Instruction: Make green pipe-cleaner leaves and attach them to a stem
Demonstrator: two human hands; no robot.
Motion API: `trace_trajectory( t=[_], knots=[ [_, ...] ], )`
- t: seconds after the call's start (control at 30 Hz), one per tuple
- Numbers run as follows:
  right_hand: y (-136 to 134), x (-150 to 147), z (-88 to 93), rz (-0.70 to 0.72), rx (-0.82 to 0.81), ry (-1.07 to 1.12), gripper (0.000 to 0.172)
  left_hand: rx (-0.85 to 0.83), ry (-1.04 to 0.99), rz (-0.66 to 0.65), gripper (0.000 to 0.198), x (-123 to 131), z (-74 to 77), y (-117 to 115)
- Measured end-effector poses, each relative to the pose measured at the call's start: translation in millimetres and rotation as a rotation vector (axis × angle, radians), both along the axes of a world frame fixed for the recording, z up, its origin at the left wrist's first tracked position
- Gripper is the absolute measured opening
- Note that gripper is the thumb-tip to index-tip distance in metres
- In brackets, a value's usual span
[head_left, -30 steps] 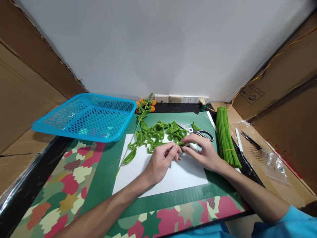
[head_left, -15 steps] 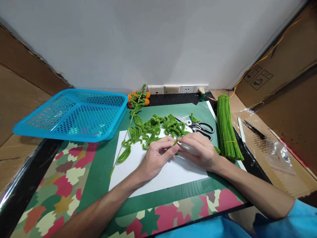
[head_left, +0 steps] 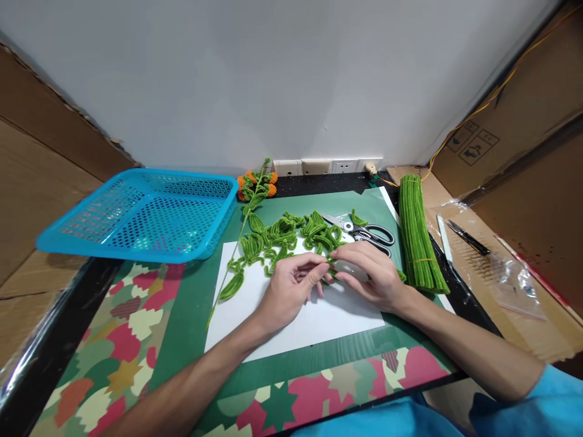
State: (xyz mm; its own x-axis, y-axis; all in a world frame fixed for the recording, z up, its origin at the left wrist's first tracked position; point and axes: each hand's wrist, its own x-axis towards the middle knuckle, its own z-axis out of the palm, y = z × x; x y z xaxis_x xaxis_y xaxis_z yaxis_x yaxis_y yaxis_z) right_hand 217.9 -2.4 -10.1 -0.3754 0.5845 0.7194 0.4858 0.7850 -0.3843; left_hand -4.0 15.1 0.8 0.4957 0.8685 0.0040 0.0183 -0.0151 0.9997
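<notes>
My left hand (head_left: 286, 291) is closed in a pinch on a short piece of green pipe cleaner (head_left: 331, 265), mostly hidden by the fingers. From the other side, my right hand (head_left: 373, 276) has its thumb and forefinger curled at the same piece, slightly parted around it. Just beyond both hands lies a pile of looped green pipe-cleaner leaves (head_left: 280, 232), partly on a white sheet of paper (head_left: 291, 328). Black-and-grey scissors (head_left: 364, 230) rest behind my right hand. A finished stem with leaves and orange flowers (head_left: 246, 212) lies left of the pile.
A blue plastic basket (head_left: 141, 243) stands at the left. To the right are a banded bundle of green pipe cleaners (head_left: 419, 237), a white-handled tool (head_left: 443, 233), black tweezers (head_left: 468, 237) and a clear plastic bag (head_left: 517, 288). Wall sockets (head_left: 330, 166) line the back; cardboard flanks both sides.
My right thumb and forefinger have parted slightly around the green piece. My left hand keeps its pinch. The view has shifted slightly, and the basket appears a little farther right.
</notes>
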Motion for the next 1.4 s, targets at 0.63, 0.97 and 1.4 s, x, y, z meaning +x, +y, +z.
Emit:
trace_trajectory(
  t=[0.63, 0.97, 1.4],
  knots=[
    [0.0, -1.8, -7.7, 0.078, 0.025, -0.029, 0.027, 0.008, 0.048, 0.106, 0.026, 0.7, -8.4, 0.5],
    [0.5, -0.3, -10.1, 0.106, 0.006, -0.026, 0.036, 0.06, 0.041, 0.168, 0.021, 1.7, -2.5, -0.1],
    [1.7, 0.8, -8.4, 0.116, -0.06, -0.021, 0.021, 0.139, 0.073, 0.091, 0.022, 2.1, -3.9, 0.8]
  ],
)
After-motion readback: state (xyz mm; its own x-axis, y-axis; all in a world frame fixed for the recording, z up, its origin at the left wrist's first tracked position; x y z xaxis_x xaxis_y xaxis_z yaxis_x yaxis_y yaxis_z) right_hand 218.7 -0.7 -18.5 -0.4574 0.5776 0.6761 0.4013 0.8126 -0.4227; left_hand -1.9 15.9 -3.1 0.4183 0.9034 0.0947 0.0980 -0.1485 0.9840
